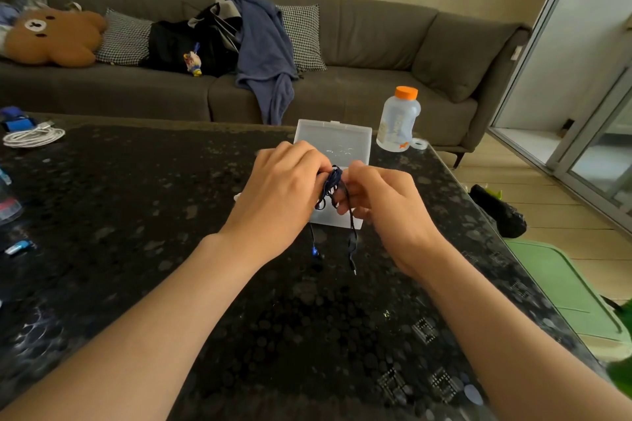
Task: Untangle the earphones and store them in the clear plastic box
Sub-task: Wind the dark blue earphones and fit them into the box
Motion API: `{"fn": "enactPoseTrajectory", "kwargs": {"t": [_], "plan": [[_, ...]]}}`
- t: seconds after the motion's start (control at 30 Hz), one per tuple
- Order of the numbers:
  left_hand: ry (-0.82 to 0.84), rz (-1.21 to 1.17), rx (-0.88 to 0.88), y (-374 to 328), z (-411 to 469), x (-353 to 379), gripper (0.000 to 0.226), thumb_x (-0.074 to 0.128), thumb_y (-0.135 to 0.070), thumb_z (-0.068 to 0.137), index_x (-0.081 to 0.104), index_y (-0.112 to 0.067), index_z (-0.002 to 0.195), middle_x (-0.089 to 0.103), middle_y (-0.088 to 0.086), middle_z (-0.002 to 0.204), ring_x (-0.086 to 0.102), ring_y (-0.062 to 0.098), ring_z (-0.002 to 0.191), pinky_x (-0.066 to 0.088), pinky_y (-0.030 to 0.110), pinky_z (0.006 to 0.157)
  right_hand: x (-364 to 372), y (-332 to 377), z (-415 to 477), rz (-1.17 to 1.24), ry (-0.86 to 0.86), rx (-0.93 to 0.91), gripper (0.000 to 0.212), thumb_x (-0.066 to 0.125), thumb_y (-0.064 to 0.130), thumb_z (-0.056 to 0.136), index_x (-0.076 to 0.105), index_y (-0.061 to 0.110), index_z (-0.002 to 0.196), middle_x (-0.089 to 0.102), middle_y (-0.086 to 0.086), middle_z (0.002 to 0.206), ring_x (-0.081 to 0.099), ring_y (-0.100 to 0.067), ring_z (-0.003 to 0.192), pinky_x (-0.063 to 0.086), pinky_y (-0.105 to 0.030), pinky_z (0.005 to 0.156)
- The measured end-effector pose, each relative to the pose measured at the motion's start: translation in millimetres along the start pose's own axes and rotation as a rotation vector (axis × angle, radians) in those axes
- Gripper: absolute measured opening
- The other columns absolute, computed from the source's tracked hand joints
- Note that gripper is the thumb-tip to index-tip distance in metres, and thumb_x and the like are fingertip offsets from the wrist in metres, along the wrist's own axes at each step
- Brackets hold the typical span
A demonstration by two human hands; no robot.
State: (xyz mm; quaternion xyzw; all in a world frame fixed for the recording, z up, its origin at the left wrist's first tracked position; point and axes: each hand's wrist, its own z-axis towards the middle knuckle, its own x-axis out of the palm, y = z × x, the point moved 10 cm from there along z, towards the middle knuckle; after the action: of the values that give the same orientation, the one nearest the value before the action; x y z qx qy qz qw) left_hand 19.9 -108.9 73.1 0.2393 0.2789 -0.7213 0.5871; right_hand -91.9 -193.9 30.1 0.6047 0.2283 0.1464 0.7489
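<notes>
Left hand: grip closed, fingers curled round the dark, tangled earphones.
Right hand: grip pinching the same bundle from the other side.
Earphones: held above the open clear plastic box; one earbud and the plug dangle.
Box: on the dark bench, lid raised.
Nearby: orange-capped bottle.
</notes>
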Motion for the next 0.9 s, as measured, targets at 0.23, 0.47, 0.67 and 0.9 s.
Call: {"fn": "enactPoseTrajectory", "kwargs": {"t": [0.23, 0.47, 0.67, 0.9], "plan": [[-0.038, 0.197, 0.070, -11.2, 3.2, 3.7, 0.010, 0.070, -0.008, 0.097, 0.064, -0.011, 0.105, 0.063, 0.009, 0.101, 0.060, 0.029, 0.090, 0.044, 0.045, 0.083, -5.2, -5.3, -2.2, 0.088, -0.065, 0.073, 0.021, 0.076, 0.031, 0.098, 0.083, 0.011, 0.094, 0.081, -0.005, 0.088, 0.079, -0.020, 0.085, 0.054, -0.025, 0.074], [-0.096, 0.089, -0.120, 4.3, 1.1, -0.8, 0.007, 0.060, -0.017, 0.103, 0.063, -0.011, 0.102, 0.065, 0.007, 0.097, 0.062, 0.025, 0.085, 0.049, 0.045, 0.082, -3.4, -10.0, -4.2, 0.112, -0.118, 0.149, 0.018, 0.065, 0.021, 0.104, 0.078, 0.008, 0.103, 0.081, -0.006, 0.085, 0.080, -0.021, 0.081, 0.062, -0.028, 0.079], [-0.039, -0.151, -0.322, 16.8, 0.5, 1.0, 0.007, 0.052, -0.019, 0.106, 0.056, -0.016, 0.101, 0.059, 0.001, 0.102, 0.057, 0.016, 0.087, 0.044, 0.035, 0.085, 1.0, -25.6, -5.8, 0.193, -0.144, 0.303, 0.021, 0.060, 0.024, 0.107, 0.075, 0.010, 0.110, 0.081, -0.008, 0.088, 0.080, -0.019, 0.084, 0.051, -0.026, 0.074], [0.235, -0.939, -0.889, 39.1, -15.7, 42.2, 0.034, 0.037, -0.034, 0.102, 0.049, -0.010, 0.081, 0.062, 0.013, 0.088, 0.055, 0.023, 0.092, 0.044, 0.040, 0.081, 5.5, -39.4, -3.1, 0.151, -0.151, 0.378, 0.020, 0.060, 0.028, 0.105, 0.074, 0.017, 0.114, 0.081, -0.006, 0.096, 0.077, -0.022, 0.100, 0.051, -0.034, 0.085]]}}
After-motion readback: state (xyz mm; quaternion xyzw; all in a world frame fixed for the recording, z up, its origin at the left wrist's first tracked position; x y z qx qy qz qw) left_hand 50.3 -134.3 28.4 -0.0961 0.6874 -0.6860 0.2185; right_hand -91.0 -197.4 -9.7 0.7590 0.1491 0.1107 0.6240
